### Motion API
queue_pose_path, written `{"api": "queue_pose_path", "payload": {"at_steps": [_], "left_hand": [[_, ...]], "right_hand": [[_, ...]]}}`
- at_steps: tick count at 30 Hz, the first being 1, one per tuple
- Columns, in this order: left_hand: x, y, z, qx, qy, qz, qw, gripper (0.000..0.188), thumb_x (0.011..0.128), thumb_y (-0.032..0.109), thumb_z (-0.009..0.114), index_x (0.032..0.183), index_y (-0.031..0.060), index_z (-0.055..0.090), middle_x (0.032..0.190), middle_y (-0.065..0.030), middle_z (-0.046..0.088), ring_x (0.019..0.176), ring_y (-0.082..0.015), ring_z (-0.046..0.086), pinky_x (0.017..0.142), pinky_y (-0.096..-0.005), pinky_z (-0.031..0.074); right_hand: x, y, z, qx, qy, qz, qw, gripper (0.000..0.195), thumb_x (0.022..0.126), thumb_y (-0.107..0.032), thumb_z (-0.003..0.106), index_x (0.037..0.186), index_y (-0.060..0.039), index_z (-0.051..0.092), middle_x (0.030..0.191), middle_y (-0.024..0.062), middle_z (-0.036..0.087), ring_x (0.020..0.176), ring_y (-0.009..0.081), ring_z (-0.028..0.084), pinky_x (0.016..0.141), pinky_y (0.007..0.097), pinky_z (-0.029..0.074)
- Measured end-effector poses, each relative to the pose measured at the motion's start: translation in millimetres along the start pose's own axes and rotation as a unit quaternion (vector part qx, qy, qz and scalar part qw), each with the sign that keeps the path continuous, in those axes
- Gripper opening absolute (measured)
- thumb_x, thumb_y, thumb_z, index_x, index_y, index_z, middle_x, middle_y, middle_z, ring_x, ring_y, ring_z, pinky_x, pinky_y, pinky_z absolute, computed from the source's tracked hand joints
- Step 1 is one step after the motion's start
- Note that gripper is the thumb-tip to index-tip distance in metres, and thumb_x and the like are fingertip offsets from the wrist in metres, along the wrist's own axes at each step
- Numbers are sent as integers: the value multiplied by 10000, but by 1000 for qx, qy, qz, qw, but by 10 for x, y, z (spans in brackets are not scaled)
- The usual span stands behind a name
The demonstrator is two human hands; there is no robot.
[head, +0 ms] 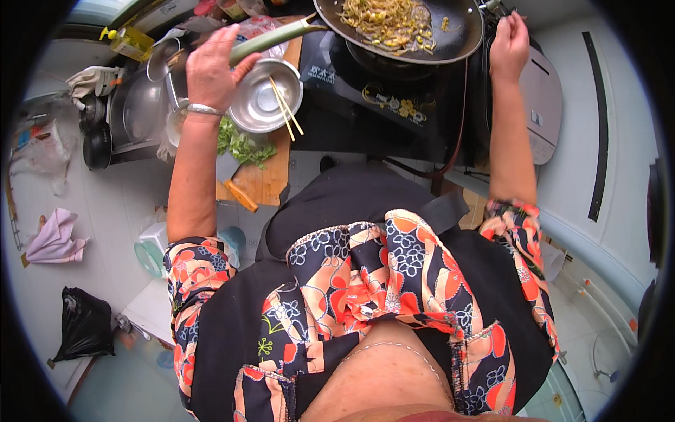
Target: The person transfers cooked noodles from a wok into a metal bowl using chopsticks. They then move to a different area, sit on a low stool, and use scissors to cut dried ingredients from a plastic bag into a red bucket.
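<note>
A dark frying pan [453, 37] holding cooked bean sprouts [387, 24] is over the black induction cooktop [337, 111]. Its pale green handle [271, 39] runs left into my left hand [213, 68], with the thumb on one side and the fingers on the other. My right hand [509, 45] is beside the pan's far right rim, close to its small metal side handle [491, 4]. The fingers are curled, and I cannot tell whether they hold anything. Just below my left hand stands a steel bowl [242, 108] with a pair of chopsticks [285, 108] leaning in it.
Chopped leafy greens [248, 147] lie on a wooden cutting board [277, 179] beside a knife with an orange-brown handle [241, 195]. A sink [142, 108] and a yellow pump bottle [129, 43] are at left. An appliance [546, 105] stands at right; a cord [457, 145] hangs over the counter edge.
</note>
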State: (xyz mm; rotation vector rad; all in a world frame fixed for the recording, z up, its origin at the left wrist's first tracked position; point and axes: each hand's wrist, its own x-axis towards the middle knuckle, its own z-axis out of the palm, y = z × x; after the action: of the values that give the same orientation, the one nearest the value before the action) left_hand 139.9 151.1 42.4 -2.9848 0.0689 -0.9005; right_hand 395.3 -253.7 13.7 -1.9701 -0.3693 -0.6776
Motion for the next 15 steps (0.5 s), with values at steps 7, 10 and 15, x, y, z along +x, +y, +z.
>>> {"api": "queue_pose_path", "payload": {"at_steps": [7, 10, 15], "left_hand": [[-337, 556, -34, -199, 140, -40, 969, 172, 808, 21, 583, 979, 14, 599, 922, -135, 620, 822, -245, 611, 731, -303, 490], [-447, 949, 186, -280, -41, -117, 952, 217, 833, 168, 573, 980, 11, 603, 973, -149, 613, 943, -287, 584, 854, -341, 441], [-394, 901, 1156, -186, -200, -221, 936, 451, 840, 342, 515, 1155, 20, 518, 1076, -227, 574, 1005, -364, 543, 883, -420, 418]], "right_hand": [[-2142, -61, -193, -70, -90, 254, 960, 524, 868, -293, 546, 1241, 44, 400, 1152, 225, 473, 1051, 322, 492, 909, 362, 397], [-2448, -35, -77, -86, -138, 306, 938, 523, 889, -369, 471, 1222, 33, 442, 1170, 266, 484, 1093, 393, 467, 923, 397, 377], [-2352, -192, -50, -66, -165, 274, 945, 408, 911, -346, 420, 1090, 2, 535, 1011, 241, 575, 970, 414, 525, 819, 414, 425]]}}
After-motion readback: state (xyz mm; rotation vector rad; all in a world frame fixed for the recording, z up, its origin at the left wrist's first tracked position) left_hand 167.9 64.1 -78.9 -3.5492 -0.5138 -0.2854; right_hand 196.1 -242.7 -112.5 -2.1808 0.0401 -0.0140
